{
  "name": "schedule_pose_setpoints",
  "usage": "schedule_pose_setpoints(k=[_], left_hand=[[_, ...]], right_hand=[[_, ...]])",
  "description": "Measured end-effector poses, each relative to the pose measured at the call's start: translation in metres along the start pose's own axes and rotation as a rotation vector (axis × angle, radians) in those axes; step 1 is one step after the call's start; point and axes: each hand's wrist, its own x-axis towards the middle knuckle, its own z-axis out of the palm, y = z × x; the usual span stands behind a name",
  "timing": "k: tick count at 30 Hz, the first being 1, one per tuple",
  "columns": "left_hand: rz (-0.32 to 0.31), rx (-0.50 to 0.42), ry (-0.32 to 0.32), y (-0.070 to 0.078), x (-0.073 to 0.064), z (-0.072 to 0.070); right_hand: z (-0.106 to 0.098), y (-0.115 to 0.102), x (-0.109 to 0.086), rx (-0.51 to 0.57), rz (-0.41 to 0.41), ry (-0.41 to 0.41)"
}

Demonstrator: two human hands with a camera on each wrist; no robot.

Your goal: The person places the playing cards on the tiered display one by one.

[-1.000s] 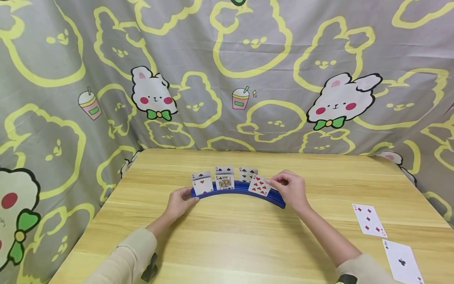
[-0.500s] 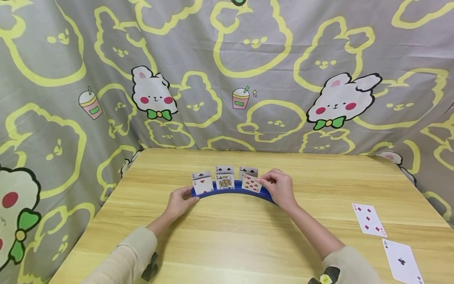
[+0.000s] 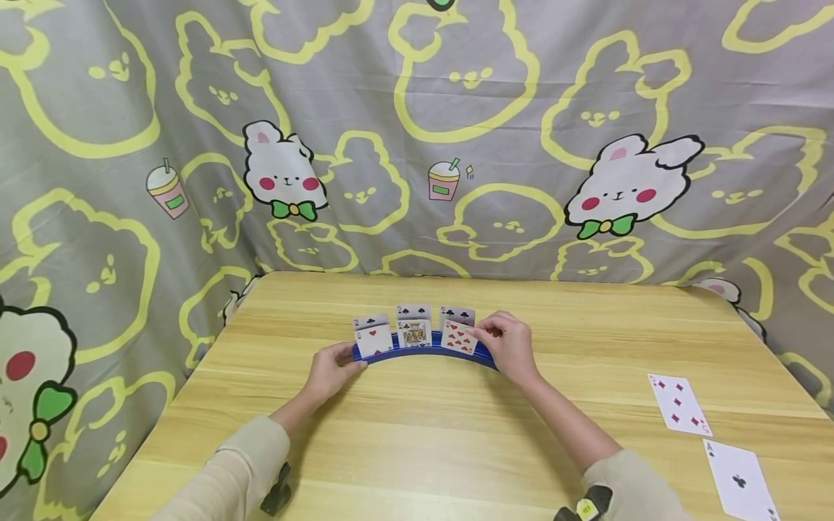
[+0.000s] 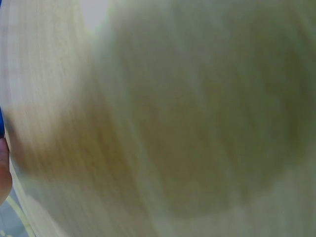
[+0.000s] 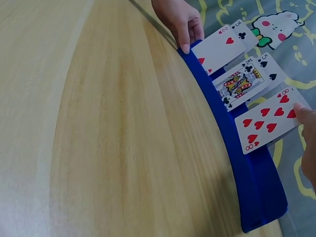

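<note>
A curved blue card holder (image 3: 417, 352) stands on the table, its left end gripped by my left hand (image 3: 329, 370), thumb in front. Between thumb and fingers, my right hand (image 3: 511, 347) pinches the right edge of the eight of hearts (image 5: 266, 121). That card stands in the front row, covering the lower part of the six of clubs (image 3: 459, 314). The king of clubs (image 5: 240, 84) is in the middle, before the five of spades (image 3: 413, 311). At the left, the two of hearts (image 5: 219, 49) overlaps the three of clubs (image 5: 243, 35).
On the wooden table (image 3: 404, 449), the five of diamonds (image 3: 680, 405) and the ace of clubs (image 3: 740, 477) lie face up at the right. A grey curtain (image 3: 365, 87) with rabbit prints hangs behind the table's far edge.
My right hand has slid the eight of hearts leftward along the holder, to in front of the six of clubs. My left hand has stayed at the holder's left end.
</note>
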Motion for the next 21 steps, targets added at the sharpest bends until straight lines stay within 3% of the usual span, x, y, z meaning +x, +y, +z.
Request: schedule_pose_setpoints(k=[21], left_hand=[[-0.016,0.001,0.002,0.0003,0.0001,0.0007]], right_hand=[[0.0,-0.0028,0.0059,-0.071,-0.064,-0.046]])
